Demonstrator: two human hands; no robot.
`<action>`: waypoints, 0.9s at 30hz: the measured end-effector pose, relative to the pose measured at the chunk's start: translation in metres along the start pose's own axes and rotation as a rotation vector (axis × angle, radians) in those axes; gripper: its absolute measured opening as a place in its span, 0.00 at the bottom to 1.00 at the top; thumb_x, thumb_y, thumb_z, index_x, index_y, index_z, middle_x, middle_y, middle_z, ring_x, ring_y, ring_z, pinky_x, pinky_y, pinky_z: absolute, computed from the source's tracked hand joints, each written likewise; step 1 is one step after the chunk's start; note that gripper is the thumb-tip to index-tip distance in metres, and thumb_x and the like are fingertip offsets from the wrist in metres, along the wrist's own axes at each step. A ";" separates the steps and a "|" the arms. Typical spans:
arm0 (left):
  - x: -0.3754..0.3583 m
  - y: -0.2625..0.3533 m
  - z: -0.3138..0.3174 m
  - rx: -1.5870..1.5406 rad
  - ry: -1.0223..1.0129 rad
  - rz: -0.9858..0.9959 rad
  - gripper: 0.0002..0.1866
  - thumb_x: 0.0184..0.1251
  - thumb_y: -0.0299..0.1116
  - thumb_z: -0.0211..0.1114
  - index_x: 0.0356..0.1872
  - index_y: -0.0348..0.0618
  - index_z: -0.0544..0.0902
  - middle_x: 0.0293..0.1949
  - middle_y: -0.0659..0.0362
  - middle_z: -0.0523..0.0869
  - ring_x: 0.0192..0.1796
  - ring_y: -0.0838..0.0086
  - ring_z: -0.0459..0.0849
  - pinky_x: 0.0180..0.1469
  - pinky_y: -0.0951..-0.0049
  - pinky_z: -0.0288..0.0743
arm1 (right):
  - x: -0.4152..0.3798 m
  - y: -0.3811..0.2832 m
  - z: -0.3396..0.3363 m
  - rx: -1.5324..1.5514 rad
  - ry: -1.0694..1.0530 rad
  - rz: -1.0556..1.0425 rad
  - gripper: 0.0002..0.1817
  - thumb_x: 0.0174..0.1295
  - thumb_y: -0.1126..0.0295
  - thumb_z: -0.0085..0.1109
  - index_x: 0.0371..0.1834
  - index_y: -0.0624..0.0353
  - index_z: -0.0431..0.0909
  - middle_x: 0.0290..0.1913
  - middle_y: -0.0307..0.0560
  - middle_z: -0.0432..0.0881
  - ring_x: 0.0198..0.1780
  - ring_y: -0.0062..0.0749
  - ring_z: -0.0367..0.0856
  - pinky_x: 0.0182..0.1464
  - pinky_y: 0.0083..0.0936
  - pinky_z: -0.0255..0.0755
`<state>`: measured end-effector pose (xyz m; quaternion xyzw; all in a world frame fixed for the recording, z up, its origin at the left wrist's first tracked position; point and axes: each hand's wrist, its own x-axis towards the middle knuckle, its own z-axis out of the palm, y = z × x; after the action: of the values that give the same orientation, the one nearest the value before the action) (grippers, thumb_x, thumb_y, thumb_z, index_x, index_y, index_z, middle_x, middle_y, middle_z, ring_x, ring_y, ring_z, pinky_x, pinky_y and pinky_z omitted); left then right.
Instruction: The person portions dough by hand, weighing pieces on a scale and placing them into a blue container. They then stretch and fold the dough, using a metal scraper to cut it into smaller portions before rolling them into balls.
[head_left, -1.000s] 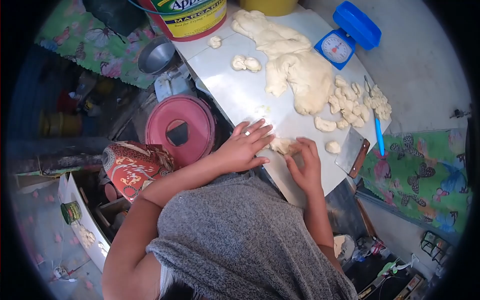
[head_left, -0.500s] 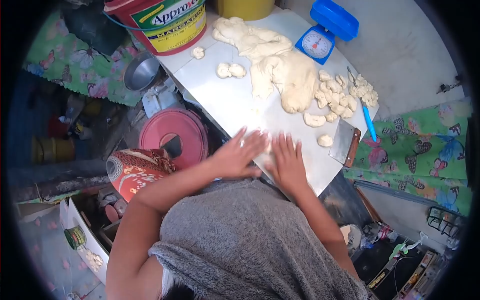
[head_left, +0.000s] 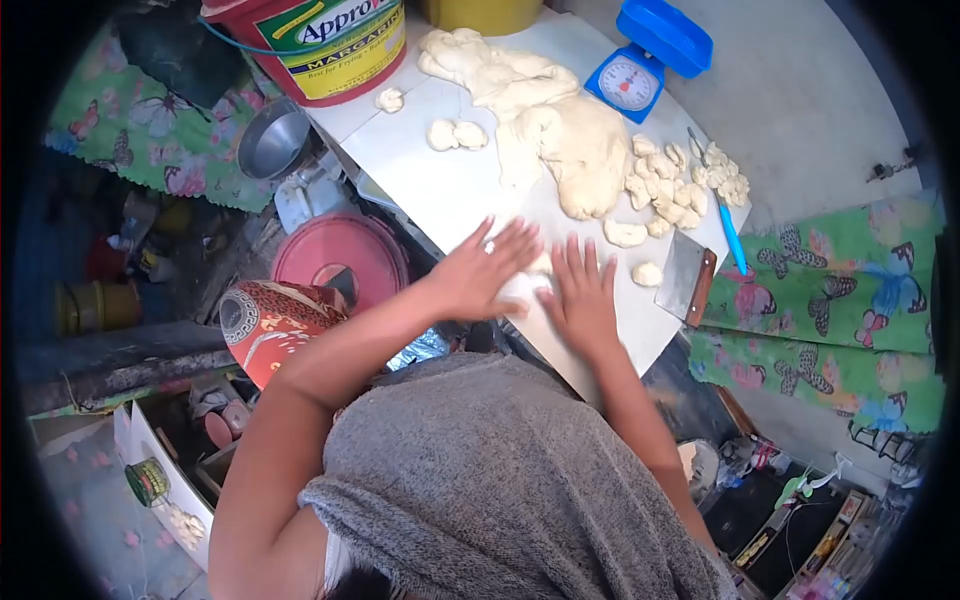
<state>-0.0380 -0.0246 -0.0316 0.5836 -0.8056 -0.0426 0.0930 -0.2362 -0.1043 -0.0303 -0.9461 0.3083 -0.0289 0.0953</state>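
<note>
Outstretched and flat, the left hand (head_left: pixel 490 265) and right hand (head_left: pixel 583 300) flank a partly hidden dough piece (head_left: pixel 541 264) on the tabletop (head_left: pixel 420 185), probably light, soft and tacky, best cupped gently by its sides.

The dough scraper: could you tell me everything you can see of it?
The dough scraper has a broad, four-sided grey metal-looking blade and a brown, wooden-looking handle along one side. It lies flat on the white table, handle toward the edge, beside a small dough ball. The left hand and right hand are both clear of it.
</note>
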 end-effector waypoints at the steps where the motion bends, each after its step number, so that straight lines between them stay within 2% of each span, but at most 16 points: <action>1: -0.017 0.007 -0.011 -0.086 -0.056 0.030 0.46 0.59 0.68 0.43 0.69 0.43 0.53 0.71 0.50 0.51 0.73 0.60 0.46 0.71 0.52 0.36 | -0.023 -0.006 -0.003 0.021 -0.040 -0.016 0.34 0.63 0.53 0.45 0.70 0.55 0.51 0.72 0.54 0.47 0.74 0.48 0.40 0.68 0.58 0.26; 3: -0.039 0.013 -0.018 -0.248 -0.128 0.090 0.44 0.61 0.66 0.43 0.69 0.43 0.53 0.71 0.49 0.51 0.73 0.60 0.45 0.71 0.52 0.35 | -0.044 -0.007 -0.010 0.044 -0.094 -0.032 0.34 0.63 0.54 0.46 0.70 0.55 0.51 0.72 0.55 0.48 0.74 0.48 0.41 0.68 0.57 0.26; 4: -0.040 0.012 -0.017 -0.252 -0.131 0.089 0.44 0.61 0.66 0.43 0.69 0.43 0.53 0.71 0.49 0.51 0.73 0.60 0.45 0.71 0.52 0.35 | -0.048 -0.004 -0.013 0.172 -0.022 -0.003 0.34 0.62 0.53 0.46 0.70 0.55 0.53 0.72 0.55 0.48 0.73 0.50 0.42 0.69 0.57 0.26; 6: -0.038 0.009 -0.018 -0.802 0.136 -0.204 0.42 0.64 0.62 0.42 0.69 0.40 0.52 0.71 0.48 0.50 0.73 0.59 0.44 0.71 0.53 0.34 | -0.041 0.004 -0.009 0.316 0.221 0.034 0.34 0.61 0.54 0.48 0.69 0.56 0.54 0.71 0.57 0.49 0.73 0.51 0.43 0.69 0.55 0.27; 7: -0.032 0.009 -0.018 -0.802 0.134 -0.199 0.42 0.64 0.62 0.42 0.69 0.40 0.52 0.71 0.48 0.50 0.73 0.59 0.44 0.71 0.53 0.34 | -0.028 0.002 -0.012 0.315 0.224 0.038 0.34 0.61 0.54 0.48 0.69 0.56 0.54 0.71 0.57 0.49 0.73 0.51 0.43 0.69 0.55 0.27; 9: -0.012 0.017 -0.012 -0.535 0.250 -0.234 0.40 0.66 0.60 0.41 0.69 0.38 0.51 0.70 0.46 0.50 0.73 0.56 0.44 0.71 0.53 0.35 | 0.010 -0.017 -0.018 0.129 0.148 0.032 0.35 0.61 0.53 0.46 0.69 0.58 0.53 0.72 0.56 0.49 0.73 0.51 0.43 0.69 0.57 0.27; 11: 0.006 0.016 0.000 -0.476 0.238 -0.207 0.40 0.66 0.60 0.39 0.69 0.36 0.50 0.70 0.43 0.50 0.73 0.53 0.45 0.70 0.50 0.36 | 0.046 -0.024 0.004 -0.082 0.127 -0.101 0.34 0.62 0.51 0.42 0.70 0.56 0.53 0.72 0.56 0.48 0.73 0.50 0.42 0.67 0.61 0.26; 13: 0.032 -0.008 0.005 -0.051 0.210 -0.354 0.40 0.67 0.58 0.38 0.69 0.34 0.47 0.69 0.41 0.51 0.72 0.51 0.45 0.70 0.49 0.36 | 0.087 -0.013 0.006 -0.150 0.304 0.026 0.34 0.63 0.48 0.38 0.70 0.52 0.52 0.73 0.52 0.47 0.73 0.47 0.43 0.65 0.66 0.26; 14: 0.045 -0.019 0.005 -0.051 0.261 -0.380 0.41 0.67 0.59 0.39 0.69 0.34 0.48 0.69 0.41 0.52 0.72 0.50 0.46 0.69 0.48 0.37 | 0.102 -0.010 0.007 -0.147 0.299 0.037 0.34 0.63 0.48 0.38 0.70 0.52 0.52 0.73 0.52 0.47 0.73 0.47 0.43 0.65 0.66 0.26; 16: 0.058 -0.027 0.008 -0.029 0.367 -0.428 0.41 0.66 0.60 0.39 0.68 0.35 0.51 0.69 0.42 0.54 0.72 0.52 0.49 0.69 0.48 0.39 | 0.117 -0.003 0.005 -0.124 0.528 0.230 0.33 0.63 0.48 0.38 0.70 0.49 0.53 0.73 0.50 0.47 0.74 0.45 0.42 0.65 0.67 0.26; 17: 0.055 -0.025 0.009 -0.030 0.372 -0.420 0.41 0.66 0.60 0.39 0.68 0.35 0.51 0.69 0.42 0.54 0.72 0.52 0.49 0.69 0.48 0.39 | 0.106 -0.004 0.006 -0.130 0.534 0.235 0.33 0.63 0.48 0.38 0.70 0.49 0.53 0.73 0.50 0.47 0.74 0.45 0.42 0.65 0.67 0.26; 19: 0.035 -0.015 0.009 0.057 0.139 -0.187 0.42 0.65 0.62 0.40 0.68 0.37 0.52 0.69 0.45 0.55 0.72 0.56 0.50 0.70 0.50 0.39 | 0.061 -0.014 0.010 -0.068 0.255 0.105 0.33 0.63 0.48 0.40 0.70 0.50 0.53 0.73 0.50 0.48 0.74 0.44 0.41 0.64 0.67 0.24; 21: 0.008 0.004 -0.006 -0.075 -0.012 -0.099 0.42 0.61 0.63 0.45 0.66 0.38 0.59 0.68 0.47 0.59 0.71 0.58 0.54 0.70 0.53 0.41 | 0.015 -0.019 0.004 -0.036 0.105 0.053 0.33 0.62 0.49 0.43 0.70 0.50 0.54 0.72 0.51 0.48 0.74 0.45 0.41 0.65 0.65 0.23; 23: -0.012 0.009 -0.016 -0.238 -0.008 -0.049 0.41 0.60 0.62 0.49 0.66 0.38 0.60 0.67 0.47 0.60 0.71 0.58 0.54 0.70 0.53 0.41 | -0.019 -0.014 -0.004 0.143 0.058 0.002 0.34 0.61 0.52 0.48 0.69 0.55 0.54 0.72 0.53 0.49 0.73 0.46 0.42 0.67 0.60 0.24; 25: -0.021 0.008 -0.014 -0.377 0.035 -0.096 0.40 0.59 0.60 0.52 0.65 0.38 0.61 0.66 0.47 0.61 0.70 0.58 0.55 0.70 0.53 0.42 | -0.038 0.006 -0.011 0.319 0.183 0.181 0.37 0.59 0.56 0.53 0.68 0.61 0.54 0.71 0.57 0.50 0.73 0.48 0.44 0.70 0.53 0.26; 27: -0.019 0.007 -0.016 -0.509 0.084 -0.142 0.40 0.58 0.58 0.56 0.64 0.38 0.63 0.66 0.47 0.62 0.70 0.58 0.56 0.70 0.53 0.43 | -0.052 0.064 -0.017 0.300 0.536 0.456 0.37 0.58 0.59 0.55 0.67 0.66 0.53 0.70 0.61 0.50 0.72 0.50 0.45 0.71 0.47 0.32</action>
<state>-0.0357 -0.0034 -0.0163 0.5976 -0.7214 -0.2260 0.2672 -0.3173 -0.1275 -0.0260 -0.7877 0.5170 -0.2981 0.1530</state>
